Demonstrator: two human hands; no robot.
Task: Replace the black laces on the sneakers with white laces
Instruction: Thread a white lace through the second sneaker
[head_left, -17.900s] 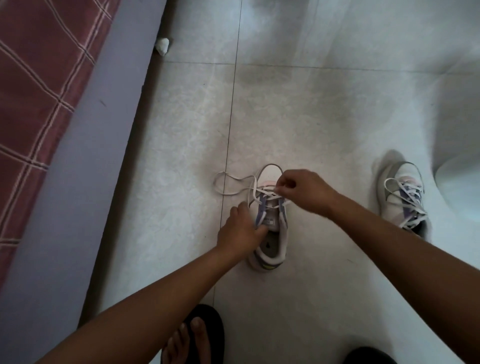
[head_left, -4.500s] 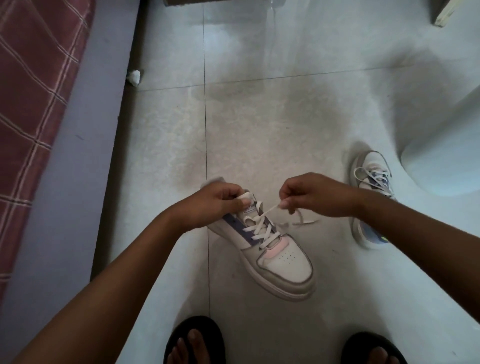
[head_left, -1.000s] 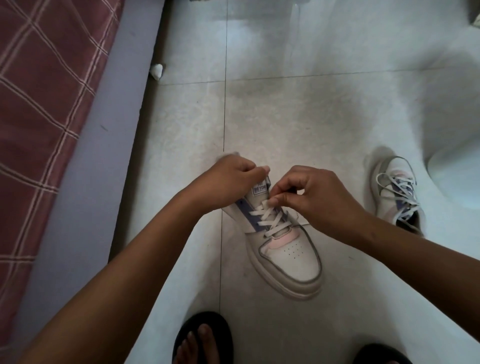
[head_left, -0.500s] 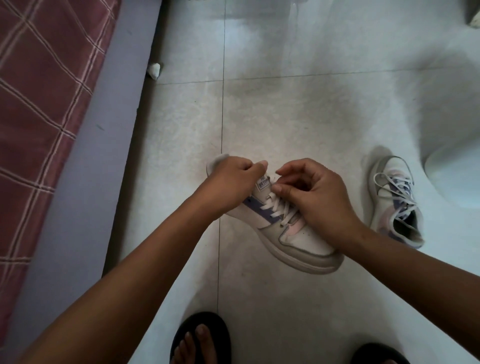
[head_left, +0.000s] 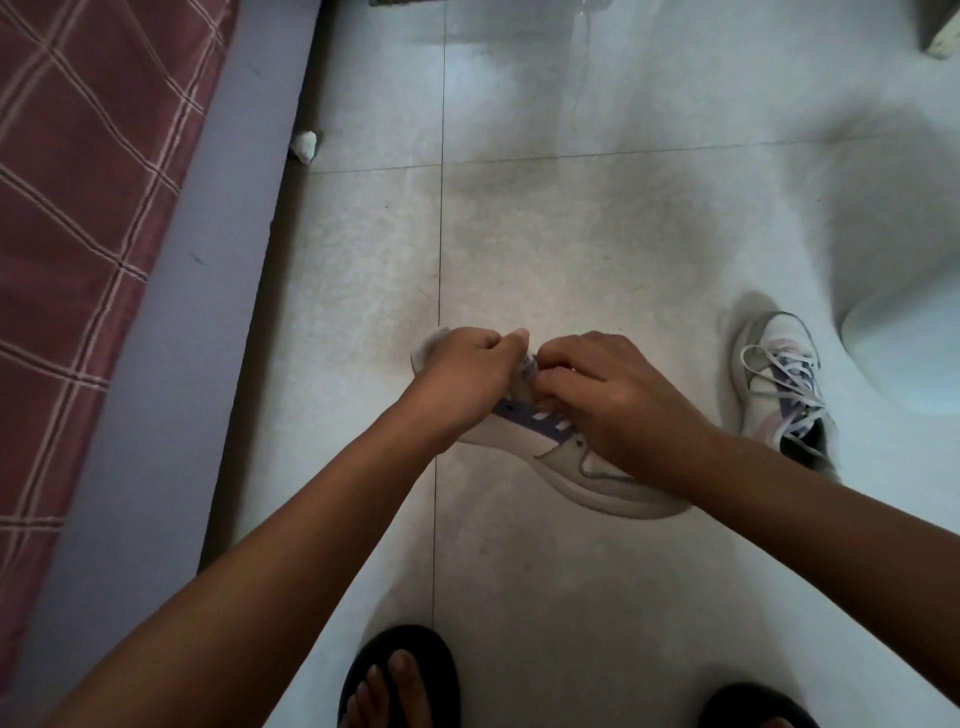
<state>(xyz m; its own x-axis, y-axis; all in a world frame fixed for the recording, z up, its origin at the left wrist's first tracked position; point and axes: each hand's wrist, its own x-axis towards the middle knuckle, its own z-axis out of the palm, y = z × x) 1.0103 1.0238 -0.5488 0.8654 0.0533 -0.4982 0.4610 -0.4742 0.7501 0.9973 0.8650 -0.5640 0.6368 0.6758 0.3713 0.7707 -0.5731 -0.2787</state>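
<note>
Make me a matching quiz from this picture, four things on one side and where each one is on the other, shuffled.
Things:
1. sneaker being laced
2. second sneaker
3. scrap of paper
4. black sandal

Places:
A. beside the bed's edge, far left
B. under both hands, centre
C. bottom edge, on a foot
D. alone on the floor, right

Pairs: 1-B, 2-D, 3-A, 4-C

No legible text, label, brand, number or sign on either sneaker or anywhere else.
</note>
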